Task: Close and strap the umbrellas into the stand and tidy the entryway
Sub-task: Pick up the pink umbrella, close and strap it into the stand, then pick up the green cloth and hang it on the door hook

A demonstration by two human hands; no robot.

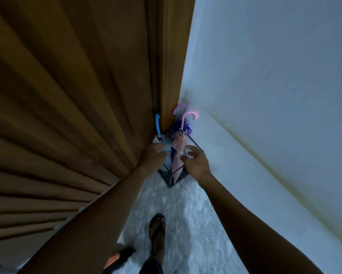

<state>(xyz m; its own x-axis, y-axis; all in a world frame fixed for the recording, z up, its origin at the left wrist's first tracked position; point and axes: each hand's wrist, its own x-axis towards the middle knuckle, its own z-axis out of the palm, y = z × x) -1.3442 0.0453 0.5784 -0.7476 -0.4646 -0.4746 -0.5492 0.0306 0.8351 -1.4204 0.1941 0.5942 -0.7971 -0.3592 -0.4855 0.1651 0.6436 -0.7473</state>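
Standing in the corner where the ribbed brown door (pixel 67 95) meets the pale wall (pixel 265 76): a black wire-frame stand (pixel 169 181), its pointed lower end on the speckled white floor (pixel 186 214). Holding three closed umbrellas, handles up. Pink umbrella (pixel 177 153) in the middle of the stand, canopy folded, curved pink handle (pixel 191 115) rising above the frame. Purple umbrella (pixel 183 126) behind the pink one, toward the wall side of the stand, with a lilac hooked handle (pixel 179 108) near the door's edge. Light blue umbrella (pixel 167 153) on the door side of the stand, blue handle (pixel 157 125) leaning against the door.

Left hand (pixel 152 155) at the door side of the stand, fingers curled around the bunched light blue canopy, gripping it. Right hand (pixel 196 161) at the wall side of the stand, just beside the pink umbrella, fingers spread and loosely bent, thumb and forefinger parted, holding nothing that can be made out; contact with the pink canopy cannot be judged. Both bare forearms reaching down toward the stand.

Below the stand on the floor: one foot in a dark sandal (pixel 157 232), and an orange-and-black item (pixel 118 256) near the door's bottom edge, too blurred to identify.
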